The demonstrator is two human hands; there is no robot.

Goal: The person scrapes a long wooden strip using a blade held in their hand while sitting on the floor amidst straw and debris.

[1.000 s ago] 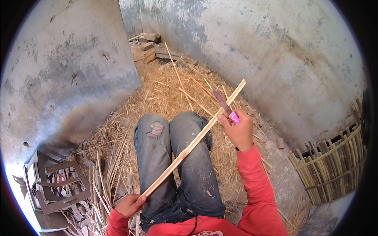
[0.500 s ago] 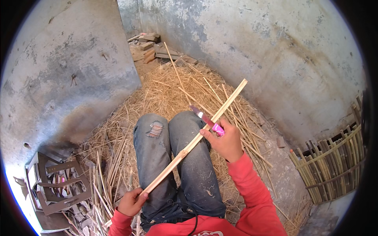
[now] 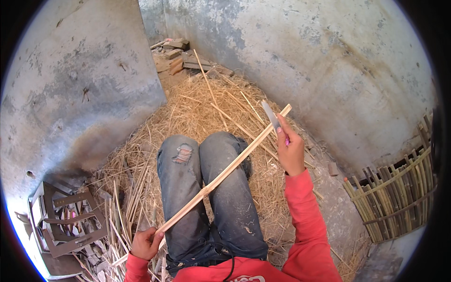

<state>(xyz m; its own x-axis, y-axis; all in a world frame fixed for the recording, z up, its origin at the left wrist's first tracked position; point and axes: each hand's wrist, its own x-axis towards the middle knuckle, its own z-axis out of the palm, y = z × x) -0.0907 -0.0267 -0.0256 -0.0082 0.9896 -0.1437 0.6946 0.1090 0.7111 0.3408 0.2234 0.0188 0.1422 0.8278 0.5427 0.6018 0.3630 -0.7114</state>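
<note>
A long pale split bamboo strip [image 3: 225,173] lies slantwise across my knees, its far end raised to the right. My left hand [image 3: 146,243] grips it close to its lower end, thumb on top. In my right hand [image 3: 291,148] is a knife [image 3: 271,115] with a broad grey blade and a pink handle, mostly hidden by the fingers. The blade crosses the strip near its far end, and my fingertips are close beside the wood. A darker joint [image 3: 203,191] shows partway along the strip.
Shavings [image 3: 188,108] cover the floor ahead, with loose strips on them. Brown metal frames [image 3: 77,244] stand at the left by more strips [image 3: 134,197]. A slatted bamboo panel [image 3: 399,197] leans at the right wall. Broken bricks [image 3: 176,44] lie in the far corner.
My right hand has moved up along the strip toward its far end, and the knife blade has turned to point away from me. The left hand has shifted slightly left with the strip.
</note>
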